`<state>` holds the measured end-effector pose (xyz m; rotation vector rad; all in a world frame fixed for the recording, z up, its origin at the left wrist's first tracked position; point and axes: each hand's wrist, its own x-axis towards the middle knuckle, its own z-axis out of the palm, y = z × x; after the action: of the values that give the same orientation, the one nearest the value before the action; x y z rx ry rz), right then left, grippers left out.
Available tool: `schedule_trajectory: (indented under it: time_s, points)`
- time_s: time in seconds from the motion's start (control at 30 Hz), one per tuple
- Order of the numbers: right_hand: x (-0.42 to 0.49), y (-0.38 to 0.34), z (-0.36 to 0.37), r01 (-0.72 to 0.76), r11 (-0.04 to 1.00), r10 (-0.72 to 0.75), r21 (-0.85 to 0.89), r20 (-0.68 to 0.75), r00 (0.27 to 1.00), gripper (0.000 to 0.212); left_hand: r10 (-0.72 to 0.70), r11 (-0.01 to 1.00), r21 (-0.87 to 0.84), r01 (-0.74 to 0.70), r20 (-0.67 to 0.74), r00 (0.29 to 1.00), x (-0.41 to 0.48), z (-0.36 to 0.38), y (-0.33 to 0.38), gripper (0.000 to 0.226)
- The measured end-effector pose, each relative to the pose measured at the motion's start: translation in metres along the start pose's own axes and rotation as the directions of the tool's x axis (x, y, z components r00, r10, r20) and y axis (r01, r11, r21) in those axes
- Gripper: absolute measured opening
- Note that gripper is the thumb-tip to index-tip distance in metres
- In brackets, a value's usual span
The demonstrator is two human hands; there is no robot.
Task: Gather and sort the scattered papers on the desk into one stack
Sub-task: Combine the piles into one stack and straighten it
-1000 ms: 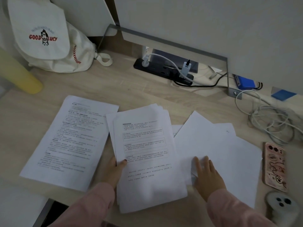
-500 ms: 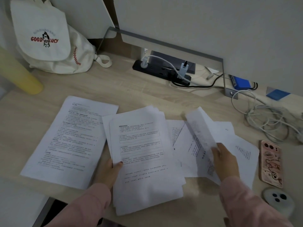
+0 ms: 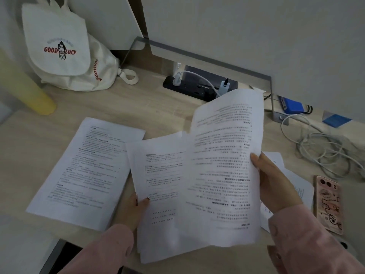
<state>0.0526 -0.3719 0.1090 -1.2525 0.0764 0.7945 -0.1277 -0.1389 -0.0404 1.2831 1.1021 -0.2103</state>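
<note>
Up front, left hand (image 3: 134, 208) fingers clamped on stack (image 3: 160, 186), right hand (image 3: 276, 184) fingers pinching one sheet (image 3: 225, 165).

The pale wood-grain bench (image 3: 118, 107) carries a printed sheet (image 3: 83, 175) at nine o'clock and a white "GOOD LUCY" canvas bag (image 3: 65, 52) at eleven. A black power strip (image 3: 189, 89) sits at twelve. At two lie a tangle of white cables (image 3: 324, 151) and a blue adapter (image 3: 292, 105); at four, a pink-cased phone (image 3: 328, 204) beside more sheets (image 3: 300, 186).
</note>
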Motion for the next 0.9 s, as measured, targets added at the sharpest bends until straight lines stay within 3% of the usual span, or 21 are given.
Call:
schedule_trajectory:
  time_s: [0.1, 0.27, 0.33, 0.47, 0.57, 0.67, 0.8, 0.9]
  points:
    - [0.008, 0.008, -0.007, -0.018, 0.997, 0.020, 0.081, -0.030, 0.999, 0.045, -0.002, 1.000, -0.005, 0.002, 0.014, 1.000, 0.001, -0.001, 0.000, 0.033]
    - [0.025, 0.054, -0.026, -0.026, 0.950, 0.144, 0.311, -0.363, 0.921, 0.034, -0.032, 0.996, -0.085, 0.035, 0.034, 0.999, -0.006, 0.002, 0.004, 0.029]
    - [0.024, 0.074, -0.024, -0.068, 0.938, 0.211, 0.339, -0.407, 0.889, 0.021, -0.040, 0.992, -0.121, 0.047, 0.057, 0.998, -0.009, 0.002, 0.005, 0.032]
    - [0.017, 0.121, -0.004, -0.303, 0.899, 0.412, 0.317, -0.373, 0.831, 0.016, 0.002, 0.973, -0.231, 0.010, 0.053, 0.999, -0.011, 0.001, 0.009, 0.029]
    - [0.009, 0.142, 0.012, -0.432, 0.846, 0.521, 0.313, -0.315, 0.793, 0.019, 0.105, 0.986, -0.136, -0.094, 0.079, 0.991, -0.011, 0.006, 0.012, 0.019]
    - [0.001, 0.143, 0.018, -0.531, 0.830, 0.557, 0.168, -0.211, 0.803, 0.025, 0.128, 0.990, -0.069, -0.125, 0.039, 0.991, -0.011, 0.009, 0.008, 0.026]
    - [0.000, 0.131, 0.002, -0.469, 0.879, 0.473, 0.086, -0.275, 0.837, 0.026, 0.072, 0.997, -0.027, -0.071, 0.029, 0.997, -0.007, 0.007, -0.001, 0.028]
    - [-0.002, 0.113, -0.020, -0.304, 0.920, 0.381, 0.247, -0.390, 0.838, 0.032, 0.067, 0.997, -0.040, -0.065, 0.040, 0.997, -0.006, 0.006, -0.002, 0.027]
